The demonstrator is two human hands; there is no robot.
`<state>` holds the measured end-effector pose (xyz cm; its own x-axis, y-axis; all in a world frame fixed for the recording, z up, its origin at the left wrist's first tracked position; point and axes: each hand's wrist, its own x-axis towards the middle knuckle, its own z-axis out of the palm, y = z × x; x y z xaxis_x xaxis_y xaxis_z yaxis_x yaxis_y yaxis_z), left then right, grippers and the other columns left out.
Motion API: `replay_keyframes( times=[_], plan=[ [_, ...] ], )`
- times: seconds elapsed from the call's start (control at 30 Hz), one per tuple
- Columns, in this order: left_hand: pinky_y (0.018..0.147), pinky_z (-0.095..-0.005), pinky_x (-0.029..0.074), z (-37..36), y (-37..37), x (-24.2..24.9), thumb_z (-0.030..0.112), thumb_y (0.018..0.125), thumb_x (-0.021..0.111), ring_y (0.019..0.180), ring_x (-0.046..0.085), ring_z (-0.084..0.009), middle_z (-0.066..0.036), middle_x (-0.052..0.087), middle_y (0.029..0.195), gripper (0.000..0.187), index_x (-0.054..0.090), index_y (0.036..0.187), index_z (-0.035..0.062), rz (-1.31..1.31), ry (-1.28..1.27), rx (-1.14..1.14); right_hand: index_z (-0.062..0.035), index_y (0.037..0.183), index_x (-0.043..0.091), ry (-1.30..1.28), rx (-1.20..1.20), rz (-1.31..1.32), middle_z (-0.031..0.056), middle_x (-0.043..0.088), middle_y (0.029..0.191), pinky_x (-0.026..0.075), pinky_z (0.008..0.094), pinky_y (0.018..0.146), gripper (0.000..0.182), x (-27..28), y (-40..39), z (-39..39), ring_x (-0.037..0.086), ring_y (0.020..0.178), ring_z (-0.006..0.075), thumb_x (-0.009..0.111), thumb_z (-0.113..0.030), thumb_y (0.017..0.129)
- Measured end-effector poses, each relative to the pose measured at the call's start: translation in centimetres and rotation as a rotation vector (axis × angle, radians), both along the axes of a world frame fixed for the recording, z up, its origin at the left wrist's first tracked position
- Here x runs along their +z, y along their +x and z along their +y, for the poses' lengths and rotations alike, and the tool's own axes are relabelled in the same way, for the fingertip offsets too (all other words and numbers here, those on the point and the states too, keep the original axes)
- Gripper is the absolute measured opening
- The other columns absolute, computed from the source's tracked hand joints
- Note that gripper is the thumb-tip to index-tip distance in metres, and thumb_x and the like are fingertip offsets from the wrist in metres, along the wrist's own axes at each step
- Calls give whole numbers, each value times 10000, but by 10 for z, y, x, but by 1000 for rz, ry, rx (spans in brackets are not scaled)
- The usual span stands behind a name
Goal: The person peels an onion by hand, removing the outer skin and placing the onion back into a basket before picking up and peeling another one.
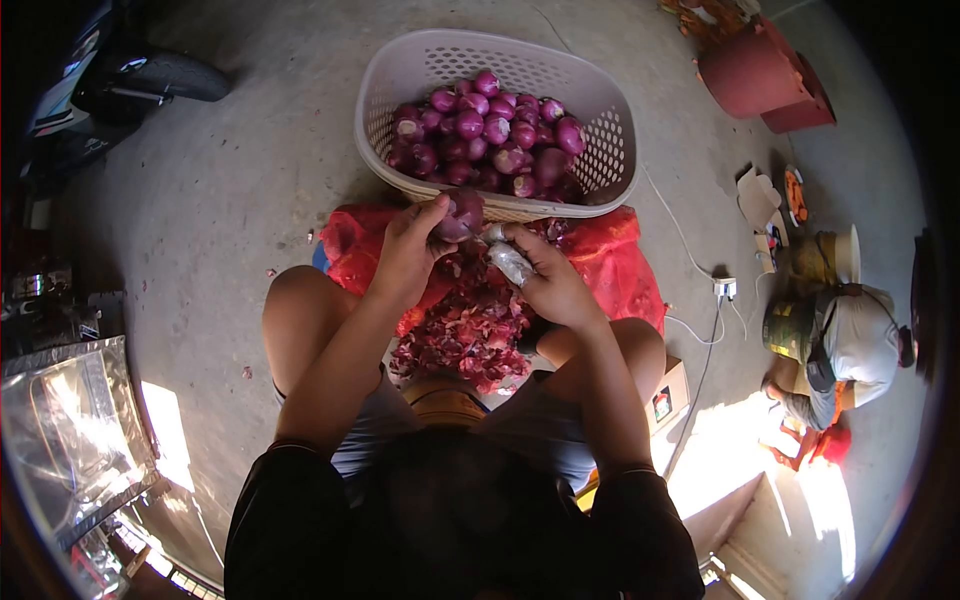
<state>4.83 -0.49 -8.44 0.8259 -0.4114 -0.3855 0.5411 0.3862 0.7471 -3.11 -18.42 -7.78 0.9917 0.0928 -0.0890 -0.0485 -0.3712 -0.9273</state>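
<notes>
My left hand [408, 250] is closed around a red onion [460, 215], just in front of the basket's near rim. Close beside it, my right hand [555, 285] is curled, with shiny silver wrapping [512, 264] at its thumb and fingers; I cannot tell what, if anything, is pinched there. Below both hands lies a heap of loose onion skins [465, 335] between my legs. A large grey perforated basket [385, 90] stands beyond my hands, holding many purple onions [480, 130], most of them smooth and shiny.
Red mesh sacking [625, 265] spreads under and beside the skins. A power strip with cords [724, 288] lies to the right, near an open cardboard box [760, 205]. Another person [860, 340] bends beside buckets at far right. A motorbike wheel [175, 75] stands upper left.
</notes>
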Motion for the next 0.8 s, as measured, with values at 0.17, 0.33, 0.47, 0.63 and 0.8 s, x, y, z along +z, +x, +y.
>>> replay_keyframes(
  times=[0.17, 0.33, 0.47, 0.63, 0.8],
  plan=[
    [626, -216, 486, 0, 2, -12, 344, 860, 590, 734, 587, -98, -44, 620, 891, 332, 579, 1006, 46, 117, -91, 9, -49, 1215, 472, 13, 3, 60, 143, 613, 1024, 442, 330, 832, 372, 14, 0, 2, 602, 946, 244, 542, -121, 857],
    [625, -227, 500, 2, 3, -10, 365, 864, 582, 750, 597, -128, -69, 614, 899, 380, 549, 1061, 42, 239, -159, 24, -41, 1201, 476, 21, 24, 25, 156, 616, 994, 451, 330, 809, 371, 11, 0, 1, 612, 907, 259, 535, -83, 837],
    [612, -230, 497, 8, 12, 1, 386, 863, 579, 747, 593, -142, -78, 609, 915, 403, 531, 1078, 49, 283, -282, -11, -41, 1183, 488, -44, 29, -39, 165, 620, 953, 458, 337, 788, 366, 8, 1, 3, 621, 868, 273, 538, -63, 821],
    [645, -237, 474, 15, 13, 4, 397, 875, 550, 775, 578, -144, -67, 604, 965, 369, 535, 1064, 81, 234, -261, -24, -50, 1169, 503, -15, -23, -39, 164, 621, 956, 462, 343, 774, 359, 3, 1, 0, 621, 870, 286, 556, -67, 815],
    [660, -252, 469, 16, 13, -1, 359, 886, 544, 796, 575, -119, -34, 600, 956, 321, 525, 1061, 90, 111, -159, -8, -60, 1188, 485, 39, -54, -44, 168, 617, 971, 465, 350, 767, 397, 7, 2, 0, 620, 858, 318, 575, -66, 801]
  ],
)
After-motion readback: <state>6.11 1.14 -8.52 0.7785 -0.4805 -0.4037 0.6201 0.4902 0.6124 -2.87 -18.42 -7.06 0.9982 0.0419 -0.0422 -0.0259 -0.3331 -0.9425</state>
